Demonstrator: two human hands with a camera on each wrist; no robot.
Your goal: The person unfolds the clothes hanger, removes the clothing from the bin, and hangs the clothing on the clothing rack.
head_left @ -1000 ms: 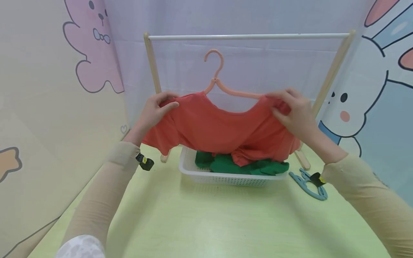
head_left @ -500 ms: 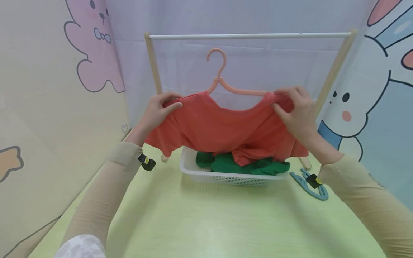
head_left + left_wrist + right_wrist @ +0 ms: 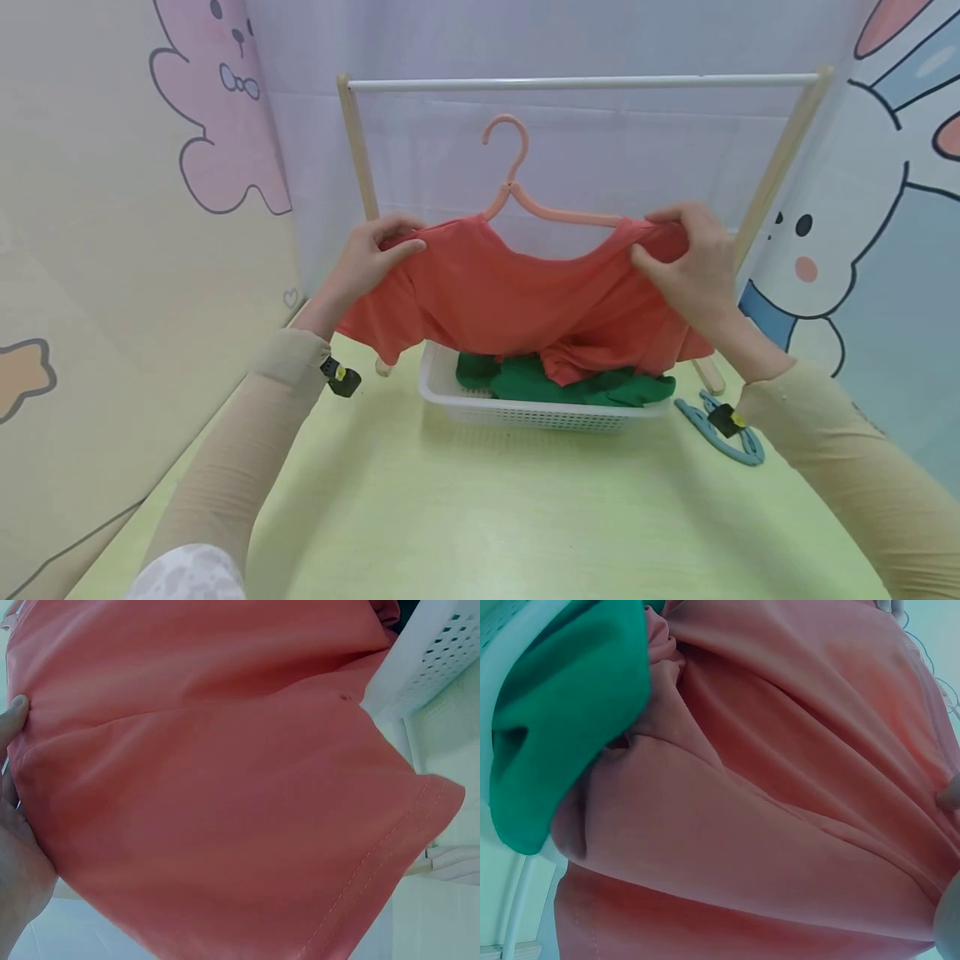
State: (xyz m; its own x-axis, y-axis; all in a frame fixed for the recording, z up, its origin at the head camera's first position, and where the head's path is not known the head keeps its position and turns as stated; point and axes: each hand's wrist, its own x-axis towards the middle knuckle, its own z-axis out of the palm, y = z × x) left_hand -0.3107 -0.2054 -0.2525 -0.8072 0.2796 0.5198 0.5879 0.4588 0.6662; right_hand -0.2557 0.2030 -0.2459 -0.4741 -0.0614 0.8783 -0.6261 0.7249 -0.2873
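Note:
A red T-shirt (image 3: 517,292) is held up by both shoulders in the head view, its lower part bunched over the basket. Inside its neck sits a peach clothes hanger (image 3: 562,215), with the hook standing up above the collar. My left hand (image 3: 369,257) pinches the left shoulder between thumb and fingers. At the other shoulder, my right hand (image 3: 693,262) pinches the fabric near the collar, over the hanger's end. The hanger's arms are hidden by cloth beyond the neckline. The left wrist view shows the sleeve's stitched hem hanging loose.
Below the shirt stands a white plastic basket (image 3: 450,398) holding green cloth (image 3: 540,383). A blue folding hanger (image 3: 716,437) lies on the table (image 3: 465,517) to the right. Behind the shirt rises a rack with a white rail (image 3: 585,83) and wooden legs (image 3: 780,167).
The right hand has shifted slightly right and settled its pinch on the shoulder fabric. Shirt and hanger have moved a little to the right; the left hand keeps its hold.

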